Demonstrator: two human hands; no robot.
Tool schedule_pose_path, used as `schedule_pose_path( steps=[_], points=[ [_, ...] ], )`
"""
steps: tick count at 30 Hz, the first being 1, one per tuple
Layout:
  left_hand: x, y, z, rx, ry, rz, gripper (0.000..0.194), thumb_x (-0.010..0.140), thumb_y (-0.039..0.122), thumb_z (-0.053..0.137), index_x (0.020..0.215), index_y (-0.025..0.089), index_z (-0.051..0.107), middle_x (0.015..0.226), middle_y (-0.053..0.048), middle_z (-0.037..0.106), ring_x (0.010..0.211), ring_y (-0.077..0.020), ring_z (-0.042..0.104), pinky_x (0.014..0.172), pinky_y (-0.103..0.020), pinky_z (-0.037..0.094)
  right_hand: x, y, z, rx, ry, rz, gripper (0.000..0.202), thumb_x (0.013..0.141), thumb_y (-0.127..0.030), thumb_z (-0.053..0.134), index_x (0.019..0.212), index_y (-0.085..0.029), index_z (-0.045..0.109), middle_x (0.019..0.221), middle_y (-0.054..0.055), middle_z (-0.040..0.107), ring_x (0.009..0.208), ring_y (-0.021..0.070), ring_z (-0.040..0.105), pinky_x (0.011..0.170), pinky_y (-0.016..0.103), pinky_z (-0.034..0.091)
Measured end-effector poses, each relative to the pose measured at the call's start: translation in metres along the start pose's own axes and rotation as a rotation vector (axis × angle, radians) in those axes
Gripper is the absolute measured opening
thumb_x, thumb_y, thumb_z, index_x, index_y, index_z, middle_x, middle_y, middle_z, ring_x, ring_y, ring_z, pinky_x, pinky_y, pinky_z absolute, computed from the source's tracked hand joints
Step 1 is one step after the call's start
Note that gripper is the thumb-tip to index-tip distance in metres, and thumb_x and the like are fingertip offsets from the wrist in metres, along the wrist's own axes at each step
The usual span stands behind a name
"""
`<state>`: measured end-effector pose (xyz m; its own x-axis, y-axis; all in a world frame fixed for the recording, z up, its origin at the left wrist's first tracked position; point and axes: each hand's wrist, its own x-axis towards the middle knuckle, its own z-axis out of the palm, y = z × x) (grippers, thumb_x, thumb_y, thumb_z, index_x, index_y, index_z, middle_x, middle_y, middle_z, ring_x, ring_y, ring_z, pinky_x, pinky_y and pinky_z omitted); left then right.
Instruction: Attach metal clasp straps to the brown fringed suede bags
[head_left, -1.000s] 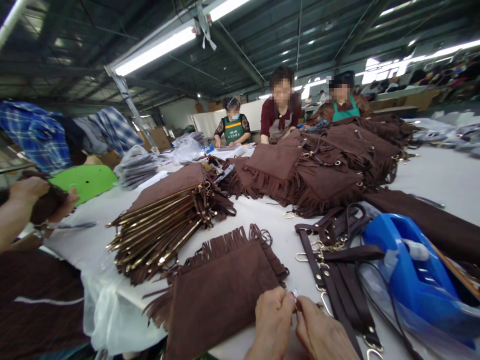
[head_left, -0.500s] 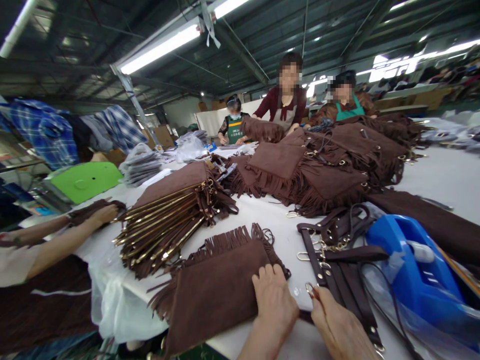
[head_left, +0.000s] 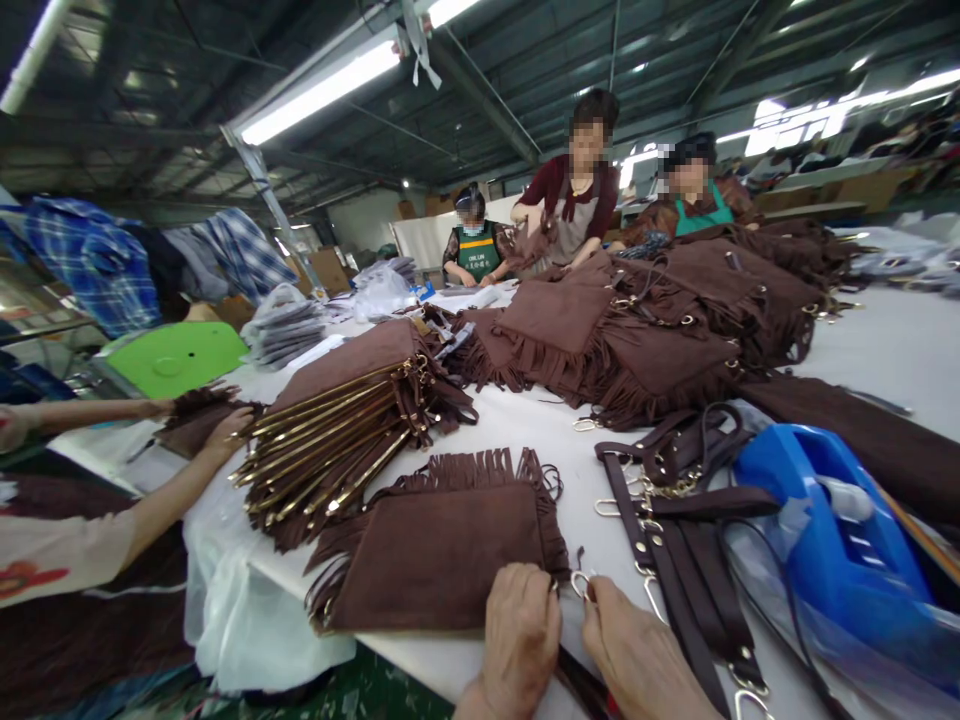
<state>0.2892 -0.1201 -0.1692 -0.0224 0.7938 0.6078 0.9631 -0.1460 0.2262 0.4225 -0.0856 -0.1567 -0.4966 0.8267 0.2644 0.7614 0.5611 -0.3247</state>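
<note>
A brown fringed suede bag (head_left: 442,545) lies flat on the white table (head_left: 885,345) right in front of me. My left hand (head_left: 521,635) rests on the bag's near right corner, fingers pinching at its edge. My right hand (head_left: 634,655) is beside it and holds a small metal clasp ring (head_left: 580,583) at that same corner. A bundle of dark brown straps (head_left: 675,520) with metal clips lies just right of my hands.
A stack of brown bags with gold bars (head_left: 337,430) sits to the left, where a co-worker's hand (head_left: 229,430) touches it. Piles of fringed bags (head_left: 645,330) fill the middle. A blue tape dispenser (head_left: 825,545) stands at right. Three people work at the far side.
The fringed bag has turned to lie squarer to me. My left hand slid from the bag's top to its near right corner, meeting my right hand with the ring.
</note>
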Motion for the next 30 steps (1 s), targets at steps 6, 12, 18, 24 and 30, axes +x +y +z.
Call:
schedule_pose_path(
  steps=[6, 12, 18, 24, 30],
  points=[
    [0.004, -0.007, -0.010, -0.172, -0.120, -0.071, 0.020, 0.078, 0.008, 0.038, 0.068, 0.017, 0.053, 0.064, -0.003, 0.059, 0.061, -0.0170, 0.053, 0.056, -0.028, 0.041, 0.021, -0.010, 0.002, 0.048, -0.161, -0.060, 0.017, 0.084, -0.008, 0.033, 0.080, -0.018, 0.046, 0.067, 0.005, 0.062, 0.060, 0.0221, 0.064, 0.049, 0.027, 0.031],
    [0.006, -0.009, -0.012, -0.320, -0.206, -0.225, 0.015, 0.076, 0.010, 0.044, 0.070, 0.017, 0.056, 0.069, -0.003, 0.063, 0.065, -0.0163, 0.057, 0.061, -0.026, 0.041, 0.026, -0.017, -0.002, 0.116, -0.290, -0.074, 0.019, 0.087, -0.008, 0.029, 0.085, -0.018, 0.045, 0.076, 0.008, 0.062, 0.066, 0.0223, 0.063, 0.053, 0.028, 0.034],
    [0.014, -0.008, -0.021, -0.463, -0.242, -0.423, 0.009, 0.074, 0.012, 0.047, 0.069, 0.017, 0.052, 0.067, 0.000, 0.060, 0.064, -0.0123, 0.056, 0.062, -0.022, 0.040, 0.026, -0.017, 0.010, 0.048, -0.226, -0.056, 0.015, 0.087, -0.011, 0.032, 0.085, -0.018, 0.045, 0.074, 0.007, 0.062, 0.062, 0.0236, 0.064, 0.049, 0.027, 0.033],
    [0.020, -0.008, -0.026, -0.572, -0.288, -0.522, 0.010, 0.073, 0.015, 0.048, 0.064, 0.018, 0.051, 0.064, 0.002, 0.057, 0.064, -0.0113, 0.053, 0.063, -0.021, 0.037, 0.021, -0.012, 0.018, 0.036, -0.142, -0.123, 0.016, 0.087, -0.012, 0.030, 0.083, -0.020, 0.043, 0.070, 0.005, 0.063, 0.059, 0.0229, 0.064, 0.046, 0.027, 0.032],
    [0.020, -0.005, -0.028, -0.650, -0.316, -0.572, 0.010, 0.071, 0.016, 0.048, 0.062, 0.019, 0.052, 0.065, 0.002, 0.055, 0.067, -0.0118, 0.051, 0.065, -0.023, 0.034, 0.020, -0.013, 0.006, 0.044, -0.282, -0.060, 0.023, 0.084, -0.006, 0.027, 0.084, -0.018, 0.047, 0.071, 0.008, 0.065, 0.064, 0.0247, 0.065, 0.050, 0.028, 0.031]
  ],
)
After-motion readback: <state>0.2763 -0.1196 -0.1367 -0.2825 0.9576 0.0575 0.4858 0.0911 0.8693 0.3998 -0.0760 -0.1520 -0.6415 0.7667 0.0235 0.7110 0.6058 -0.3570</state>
